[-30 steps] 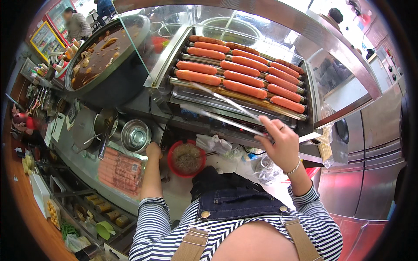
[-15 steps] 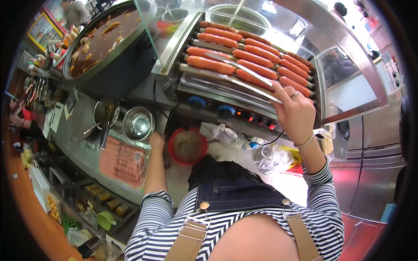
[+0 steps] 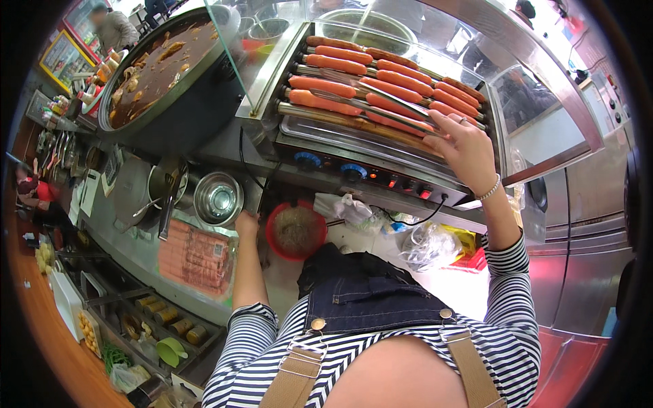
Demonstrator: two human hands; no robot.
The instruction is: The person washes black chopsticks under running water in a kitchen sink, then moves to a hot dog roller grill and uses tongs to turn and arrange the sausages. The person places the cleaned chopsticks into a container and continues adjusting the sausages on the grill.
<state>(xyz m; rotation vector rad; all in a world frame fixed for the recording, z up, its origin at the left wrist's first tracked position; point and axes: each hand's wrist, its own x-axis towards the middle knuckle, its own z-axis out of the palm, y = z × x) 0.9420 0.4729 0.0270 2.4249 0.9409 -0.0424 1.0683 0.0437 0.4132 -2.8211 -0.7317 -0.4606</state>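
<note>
My right hand (image 3: 466,146) is closed around metal tongs (image 3: 393,97), reaching over a roller grill from its front right. The tongs' arms are apart. Their tips point left and lie over the reddish sausages (image 3: 325,102) in the front rows, though whether they touch one is unclear. Several sausages lie in rows along the steel rollers. My left hand (image 3: 246,223) hangs low at the counter's edge, next to a shiny metal bowl (image 3: 218,198). Its fingers are hidden, so I cannot see whether it holds anything.
A large dark pot (image 3: 183,102) of brown broth stands left of the grill. Glass panels border the grill. Below its knobs (image 3: 354,171) sits a red basin (image 3: 296,230). A flat pack of sausages (image 3: 194,255) lies on the left counter, above food bins (image 3: 170,350).
The tongs have moved farther over the sausages, the lower arm shifting from the front roller onto the front row. My right wrist has turned. My left hand stays beside the bowl.
</note>
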